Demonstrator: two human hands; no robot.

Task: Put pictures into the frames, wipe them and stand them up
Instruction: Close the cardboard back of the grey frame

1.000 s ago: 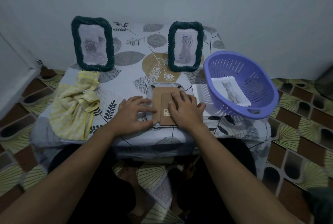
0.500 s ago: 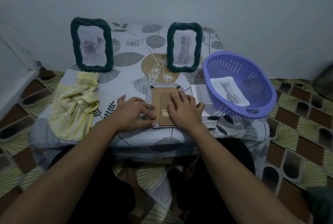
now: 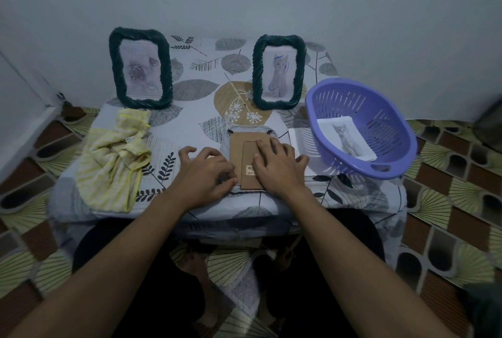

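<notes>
While both hands [image 3: 206,172] [image 3: 277,166] pressed flat, ungripping, on the face-down frame's backing [image 3: 244,152], closing it seemed underway; wiping next

head view, looking down, table [image 3: 190,109] close

"200" on frame back [image 3: 245,152] sticker [image 3: 251,170]

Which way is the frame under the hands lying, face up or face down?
Face down. The frame under the hands shows its brown cardboard back with a price sticker; the left hand and right hand press it flat.
</notes>
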